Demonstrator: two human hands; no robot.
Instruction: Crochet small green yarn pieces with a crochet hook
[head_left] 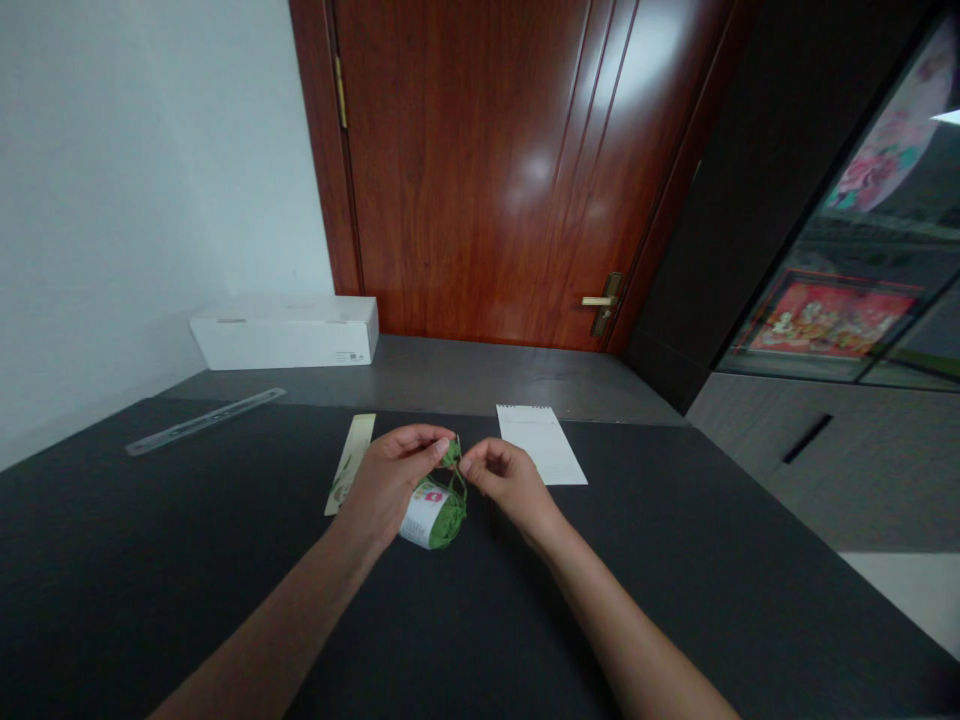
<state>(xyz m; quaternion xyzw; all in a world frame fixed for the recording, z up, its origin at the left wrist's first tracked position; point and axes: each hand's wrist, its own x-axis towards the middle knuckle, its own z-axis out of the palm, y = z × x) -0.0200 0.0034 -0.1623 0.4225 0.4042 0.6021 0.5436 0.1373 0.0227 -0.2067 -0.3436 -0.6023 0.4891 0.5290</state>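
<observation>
Small ball of green yarn [448,520], fuzzy with a glossy paper band, sits mid-table on the matte black table [150,560]. At its 12 o'clock the left hand [390,480] and right hand [510,480] each pinch the loose strand [452,455] thumb-to-forefinger, probably to keep it controlled. Flat white sheet [541,445] at 2, thin pale strip [351,462] at 10.
</observation>
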